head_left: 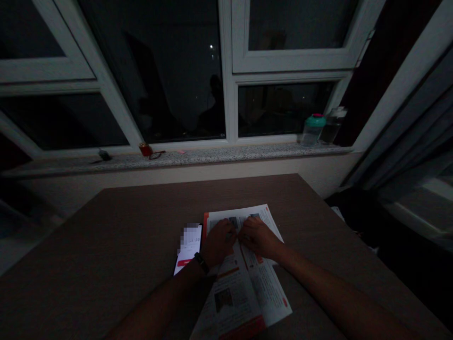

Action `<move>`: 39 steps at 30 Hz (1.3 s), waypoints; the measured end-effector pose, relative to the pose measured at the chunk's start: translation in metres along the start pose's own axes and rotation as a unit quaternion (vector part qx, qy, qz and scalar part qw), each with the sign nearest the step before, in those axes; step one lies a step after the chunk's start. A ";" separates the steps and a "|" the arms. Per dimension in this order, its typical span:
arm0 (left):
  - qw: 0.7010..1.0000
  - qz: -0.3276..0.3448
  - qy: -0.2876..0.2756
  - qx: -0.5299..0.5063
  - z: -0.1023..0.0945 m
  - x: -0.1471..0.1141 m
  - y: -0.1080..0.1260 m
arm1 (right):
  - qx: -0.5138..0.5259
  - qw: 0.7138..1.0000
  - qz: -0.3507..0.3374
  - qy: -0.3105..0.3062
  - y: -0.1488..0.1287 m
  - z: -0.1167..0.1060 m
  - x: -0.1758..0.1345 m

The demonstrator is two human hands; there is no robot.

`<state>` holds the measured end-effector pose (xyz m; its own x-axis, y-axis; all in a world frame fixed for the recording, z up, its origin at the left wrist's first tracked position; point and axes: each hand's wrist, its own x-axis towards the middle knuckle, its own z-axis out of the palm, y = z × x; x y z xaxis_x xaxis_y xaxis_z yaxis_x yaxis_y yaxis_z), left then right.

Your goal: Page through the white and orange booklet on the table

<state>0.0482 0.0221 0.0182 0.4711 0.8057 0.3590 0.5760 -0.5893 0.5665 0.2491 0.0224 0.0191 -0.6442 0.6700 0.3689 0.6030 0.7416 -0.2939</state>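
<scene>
A printed leaflet (267, 278) with orange bands, small photos and columns of text lies on the table, one part folded over another. My left hand (220, 240), with a dark band on its wrist, is closed with curled fingers at the leaflet's upper middle. Close beside it, my right hand (260, 236) has its fingers bent down and pinched on the same paper. The fingertips of both hands nearly meet, and the bit of paper between them is partly hidden. Just left of my left hand lies a phone (189, 245) with its screen lit.
The dark brown table (116, 236) reaches to the wall under a window. On the stone sill (219, 155) stand a teal-lidded bottle (313, 130), a clear bottle (331, 125) and a small red item (145, 149). A grey curtain (399, 132) hangs at right. The room is dim.
</scene>
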 end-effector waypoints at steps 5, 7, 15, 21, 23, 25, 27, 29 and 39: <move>1.000 -0.012 -0.004 0.017 0.000 0.001 -0.001 | 0.013 1.000 0.017 0.015 -0.001 -0.001 -0.002; 1.000 -0.014 -0.006 0.024 -0.002 0.001 0.000 | 0.023 0.999 0.035 0.018 -0.002 -0.001 -0.002; 0.996 -0.006 -0.024 0.083 -0.022 -0.004 0.024 | 0.031 0.994 0.095 0.041 0.006 0.005 0.000; 0.980 0.000 -0.143 0.139 -0.019 -0.009 0.036 | 0.050 0.990 0.117 0.062 0.009 0.007 -0.001; 0.975 -0.010 -0.158 0.157 -0.015 -0.010 0.033 | 0.044 0.988 0.130 0.071 0.011 0.008 -0.001; 0.971 -0.013 -0.165 0.170 -0.011 -0.011 0.028 | 0.036 0.985 0.147 0.079 0.015 0.009 -0.001; 0.971 -0.005 -0.160 0.177 -0.009 -0.012 0.023 | 0.029 0.982 0.164 0.085 0.019 0.011 -0.001; 0.972 0.006 -0.159 0.175 -0.007 -0.013 0.018 | 0.024 0.980 0.175 0.087 0.023 0.013 -0.001; 0.964 -0.031 -0.184 0.191 -0.010 -0.008 0.006 | 0.003 0.979 0.175 0.104 0.026 0.009 -0.002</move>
<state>0.0414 0.0123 0.0264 0.5920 0.8059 0.0062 0.7817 -0.5761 0.2390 0.2620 0.0404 0.0030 -0.2876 0.8623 0.4168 0.7668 0.4681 -0.4392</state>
